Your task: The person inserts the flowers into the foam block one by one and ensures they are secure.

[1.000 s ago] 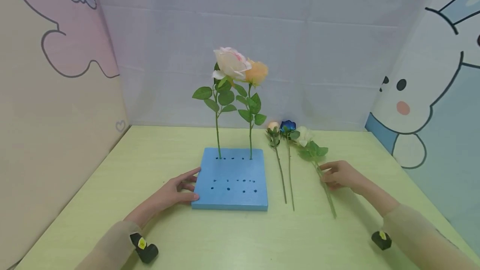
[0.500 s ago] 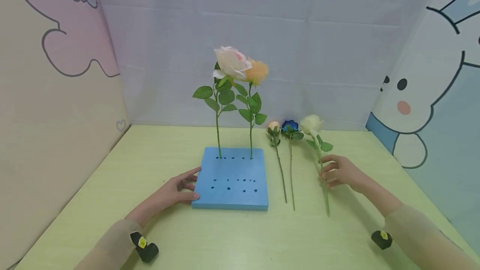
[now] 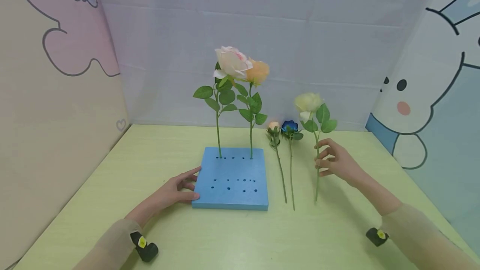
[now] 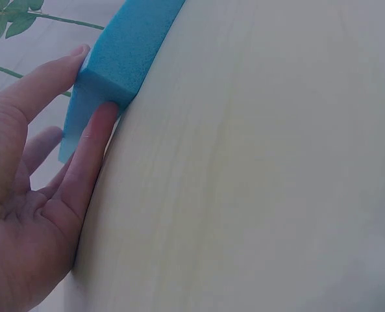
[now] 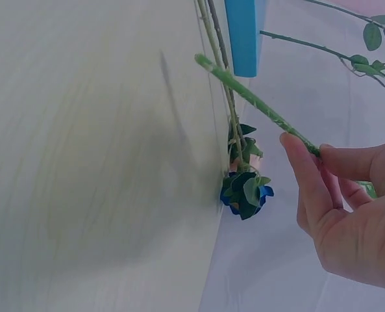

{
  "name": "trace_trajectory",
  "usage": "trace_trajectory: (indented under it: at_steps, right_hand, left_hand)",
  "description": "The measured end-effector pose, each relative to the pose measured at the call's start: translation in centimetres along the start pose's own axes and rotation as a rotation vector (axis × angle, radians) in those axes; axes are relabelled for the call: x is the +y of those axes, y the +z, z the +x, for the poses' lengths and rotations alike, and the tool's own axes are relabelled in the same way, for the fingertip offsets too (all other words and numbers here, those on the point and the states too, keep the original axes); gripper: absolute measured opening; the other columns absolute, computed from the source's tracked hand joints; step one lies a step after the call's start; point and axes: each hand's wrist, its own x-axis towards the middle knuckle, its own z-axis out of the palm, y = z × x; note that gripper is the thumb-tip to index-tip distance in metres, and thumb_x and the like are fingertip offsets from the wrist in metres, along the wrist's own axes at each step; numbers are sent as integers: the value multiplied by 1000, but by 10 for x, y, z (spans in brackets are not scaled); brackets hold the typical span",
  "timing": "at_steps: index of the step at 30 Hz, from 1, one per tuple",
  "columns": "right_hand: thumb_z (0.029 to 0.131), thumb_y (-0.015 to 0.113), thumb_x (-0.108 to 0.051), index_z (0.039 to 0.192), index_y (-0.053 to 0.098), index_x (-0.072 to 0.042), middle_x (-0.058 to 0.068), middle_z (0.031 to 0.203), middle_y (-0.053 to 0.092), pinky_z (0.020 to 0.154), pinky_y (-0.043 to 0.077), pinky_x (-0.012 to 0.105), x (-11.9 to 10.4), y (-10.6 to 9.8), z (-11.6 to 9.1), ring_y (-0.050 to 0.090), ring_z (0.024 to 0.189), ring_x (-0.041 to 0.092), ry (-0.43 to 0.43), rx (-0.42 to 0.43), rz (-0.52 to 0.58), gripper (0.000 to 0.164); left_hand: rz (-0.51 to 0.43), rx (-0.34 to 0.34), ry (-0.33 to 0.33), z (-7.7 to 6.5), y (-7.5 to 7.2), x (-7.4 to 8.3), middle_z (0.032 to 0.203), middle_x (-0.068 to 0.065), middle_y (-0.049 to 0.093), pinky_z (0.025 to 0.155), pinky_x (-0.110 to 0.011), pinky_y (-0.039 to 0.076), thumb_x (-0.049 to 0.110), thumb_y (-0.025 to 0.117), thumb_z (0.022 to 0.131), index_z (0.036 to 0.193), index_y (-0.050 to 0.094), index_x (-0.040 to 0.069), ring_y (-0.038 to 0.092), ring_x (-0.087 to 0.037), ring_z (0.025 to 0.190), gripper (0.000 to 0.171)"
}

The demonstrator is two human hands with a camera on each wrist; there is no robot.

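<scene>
My left hand (image 3: 176,191) rests against the left side of a blue foam block (image 3: 228,170), thumb and fingers extended along its edge; the left wrist view shows fingertips touching the block near its corner. Two artificial roses, one pale pink (image 3: 232,62) and one orange (image 3: 258,72), stand upright in the block's back row of holes. My right hand (image 3: 335,161) pinches the green stem of a white rose (image 3: 308,102) between thumb and fingers. The rose is raised nearly upright right of the block. In the right wrist view, the bare stem end (image 5: 208,63) shows over the table.
A peach rose (image 3: 273,126) and a blue rose (image 3: 289,127) lie on the pale yellow table (image 3: 168,236) between the block and my right hand. Several holes dot the block's front half. A white cloth (image 3: 161,70) hangs behind; printed panels stand either side.
The white rose has come up from lying on the table to nearly upright, lifted in my right hand, which shifted slightly up and left. My left hand and the block stay put.
</scene>
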Motion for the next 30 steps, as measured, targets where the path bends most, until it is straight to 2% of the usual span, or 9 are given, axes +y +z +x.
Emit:
trace_trajectory:
  at_steps: [10, 16, 24, 27, 30]
  right_hand:
    - [98, 54, 2, 133, 39, 3, 21, 99, 52, 67, 62, 35, -21, 19, 1, 66, 80, 5, -156, 61, -40, 38]
    - [97, 55, 3, 129, 43, 3, 20, 98, 51, 63, 62, 34, -32, 33, 4, 65, 77, 11, -281, 106, -86, 34]
    - [91, 62, 7, 125, 48, 6, 11, 95, 56, 62, 62, 39, -47, 55, 13, 65, 75, 5, -386, 148, 16, 36]
    - [90, 64, 7, 122, 48, 5, 7, 94, 59, 63, 62, 41, -55, 64, 16, 66, 77, 10, -403, 152, 68, 36]
    - [89, 66, 6, 119, 48, 3, 12, 95, 61, 64, 62, 40, -62, 74, 21, 66, 78, 15, -400, 149, 82, 34]
  left_hand:
    - [11, 2, -14, 0, 1, -2, 144, -14, 45, 86, -30, 58, 33, 78, 85, 155, 32, 27, 51, -25, 120, 85]
    - [2, 8, -19, 1, 0, -2, 144, -13, 46, 86, -30, 58, 32, 78, 84, 155, 33, 27, 51, -25, 120, 85]
    - [-9, 1, 5, 0, 0, 0, 145, -16, 44, 86, -33, 59, 31, 78, 85, 156, 31, 24, 51, -25, 119, 86]
    - [-19, -4, 6, 0, 0, 1, 145, -16, 44, 86, -33, 59, 30, 78, 85, 156, 30, 24, 51, -25, 119, 86]
    - [-21, -6, 8, -1, 0, 1, 145, -17, 43, 86, -34, 59, 30, 78, 85, 156, 30, 24, 51, -26, 119, 86]
